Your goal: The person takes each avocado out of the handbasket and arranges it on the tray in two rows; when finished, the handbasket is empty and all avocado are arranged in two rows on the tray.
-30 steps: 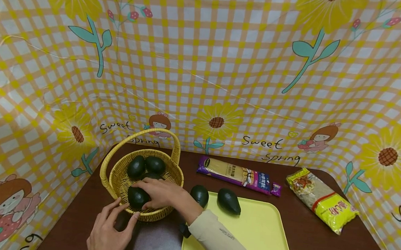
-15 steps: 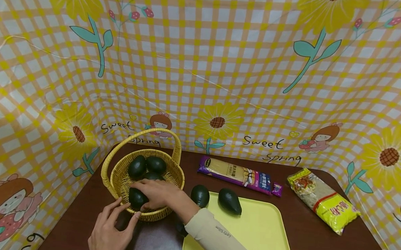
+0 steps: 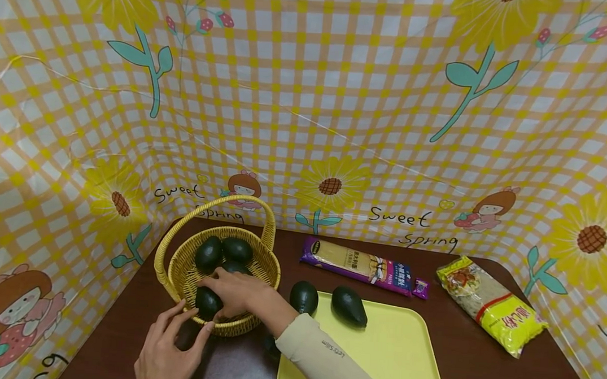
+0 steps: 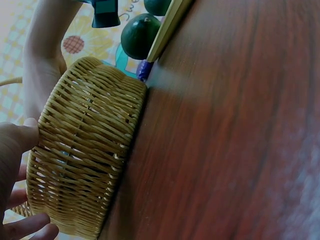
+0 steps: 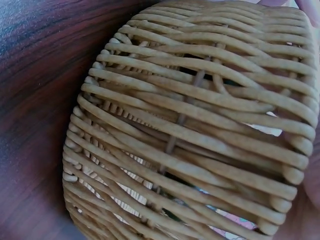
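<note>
A yellow wicker basket [image 3: 275, 264] with a tall handle stands on the table, several dark green avocados [image 3: 209, 255] inside. My right hand [image 3: 235, 294] reaches into it and holds an avocado [image 3: 208, 304] near the front rim, fingers over its top and thumb at its lower side. At the basket's front left, my left hand [image 3: 167, 344] touches the rim with spread, slightly bent fingers. In the left wrist view, the left thumb [image 4: 22, 135] lies against the rim. Basket weave [image 5: 190, 125] fills the right wrist view, hiding most of the right hand.
A yellow tray [image 3: 393, 352] lies right of the basket, with an avocado [image 3: 348, 306] on it and another [image 3: 304, 298] at its corner. A dark item beneath the right forearm is mostly hidden. Behind lie a purple pasta pack [image 3: 356, 264] and a yellow noodle bag [image 3: 492, 305].
My right hand and the avocado it holds have shifted very slightly left and towards me inside the basket. The left hand stays at the rim.
</note>
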`<state>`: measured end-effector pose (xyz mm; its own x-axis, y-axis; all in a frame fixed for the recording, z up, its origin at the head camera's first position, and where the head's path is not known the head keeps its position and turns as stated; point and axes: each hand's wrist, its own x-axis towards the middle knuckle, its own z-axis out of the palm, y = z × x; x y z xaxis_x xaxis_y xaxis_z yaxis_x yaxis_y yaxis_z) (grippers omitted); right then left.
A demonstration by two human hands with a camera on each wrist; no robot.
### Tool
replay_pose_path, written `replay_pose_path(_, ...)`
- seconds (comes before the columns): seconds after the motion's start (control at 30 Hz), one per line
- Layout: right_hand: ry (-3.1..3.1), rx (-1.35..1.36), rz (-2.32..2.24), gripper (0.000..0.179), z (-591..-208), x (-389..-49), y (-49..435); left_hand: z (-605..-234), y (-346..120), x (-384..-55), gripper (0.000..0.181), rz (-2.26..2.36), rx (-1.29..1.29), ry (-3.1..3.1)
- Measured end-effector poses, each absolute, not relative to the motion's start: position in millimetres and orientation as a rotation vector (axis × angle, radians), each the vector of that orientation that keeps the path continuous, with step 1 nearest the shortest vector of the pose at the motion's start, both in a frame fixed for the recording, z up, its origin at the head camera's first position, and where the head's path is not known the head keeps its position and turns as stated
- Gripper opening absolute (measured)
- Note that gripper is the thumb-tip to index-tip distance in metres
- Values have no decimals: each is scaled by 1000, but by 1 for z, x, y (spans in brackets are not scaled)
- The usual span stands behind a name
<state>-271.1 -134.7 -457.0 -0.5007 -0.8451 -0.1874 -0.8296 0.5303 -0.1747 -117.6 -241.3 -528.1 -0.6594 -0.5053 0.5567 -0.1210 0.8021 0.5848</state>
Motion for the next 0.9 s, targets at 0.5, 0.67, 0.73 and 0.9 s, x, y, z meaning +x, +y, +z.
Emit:
replay_pose_path(0.5, 2524, -1416, -77, 90, -463, -273, -133, -530, -240, -118, 41, -678, 459, -2232)
replay_pose_path(0.67, 2540, -1443, -75, 90, -464, -273, -130, -530, -240, -118, 41, -670, 455, -2232)
replay_pose_path(0.73, 2546, -1453, -82, 90, -463, -274, -128, -530, -241, -118, 41, -665, 454, -2234)
replay_pose_path(0.9, 2562, -1475, -123, 89, -459, -276, -122, -529, -242, -118, 41, -665, 454, -2233)
